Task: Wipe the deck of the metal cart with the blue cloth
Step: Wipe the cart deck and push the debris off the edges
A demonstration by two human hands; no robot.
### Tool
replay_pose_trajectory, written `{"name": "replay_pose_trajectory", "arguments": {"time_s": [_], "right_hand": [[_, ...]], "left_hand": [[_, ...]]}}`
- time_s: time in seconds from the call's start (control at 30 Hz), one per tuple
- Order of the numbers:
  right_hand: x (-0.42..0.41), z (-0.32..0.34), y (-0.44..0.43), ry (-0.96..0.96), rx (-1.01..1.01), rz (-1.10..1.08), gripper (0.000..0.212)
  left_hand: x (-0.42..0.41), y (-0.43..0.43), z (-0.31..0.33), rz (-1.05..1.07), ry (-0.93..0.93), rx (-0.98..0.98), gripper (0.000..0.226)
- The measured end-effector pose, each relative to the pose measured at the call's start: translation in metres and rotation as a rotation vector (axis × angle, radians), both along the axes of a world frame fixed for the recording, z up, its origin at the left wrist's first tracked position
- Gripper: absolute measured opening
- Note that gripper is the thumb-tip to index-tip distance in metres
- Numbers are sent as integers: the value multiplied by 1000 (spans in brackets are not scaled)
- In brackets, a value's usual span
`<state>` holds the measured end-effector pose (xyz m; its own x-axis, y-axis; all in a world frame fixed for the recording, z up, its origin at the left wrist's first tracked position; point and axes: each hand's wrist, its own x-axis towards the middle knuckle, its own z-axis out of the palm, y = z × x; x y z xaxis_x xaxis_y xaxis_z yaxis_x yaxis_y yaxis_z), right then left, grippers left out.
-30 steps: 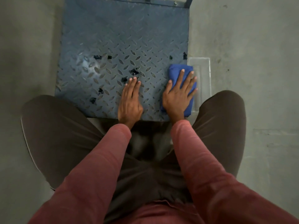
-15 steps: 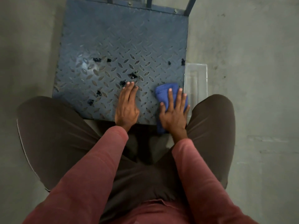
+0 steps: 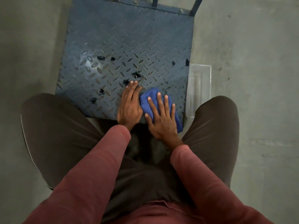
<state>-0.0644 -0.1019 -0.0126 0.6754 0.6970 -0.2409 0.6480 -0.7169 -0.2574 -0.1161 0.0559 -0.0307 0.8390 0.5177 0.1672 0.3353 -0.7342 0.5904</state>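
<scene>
The blue cloth (image 3: pixel 148 98) lay on the cart deck (image 3: pixel 126 42) near its front edge, pressed flat under the spread right hand (image 3: pixel 160 117). The left hand (image 3: pixel 129 104) rested flat just beside it, empty.

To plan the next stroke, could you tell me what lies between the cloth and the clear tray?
In the head view, only a strip of the deck up to its right edge separates the cloth from the tray.
</scene>
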Motion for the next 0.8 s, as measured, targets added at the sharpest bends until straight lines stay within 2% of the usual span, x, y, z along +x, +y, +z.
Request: {"name": "replay_pose_trajectory", "arguments": {"time_s": [0.13,0.3,0.4,0.53,0.6,0.7,0.8], "right_hand": [[54,2,-11,-35,17,168,61],[135,6,-4,-44,-6,175,61],[152,4,-10,-2,33,190,61],[116,2,-5,-24,12,28,63],[77,3,-7,-26,-17,35,67],[19,5,-17,-3,-31,68,69],[-5,7,-21,31,-29,-14,64]], "left_hand": [[-1,-1,2,-18,11,19,47],[-2,-1,7,-15,78,7,54],[-3,-1,10,-26,101,18,60],[0,-2,14,-53,197,54,70],[2,-2,14,-54,240,83,72],[5,3,10,-83,271,125,68],[10,20,9,-115,309,154,60]]}}
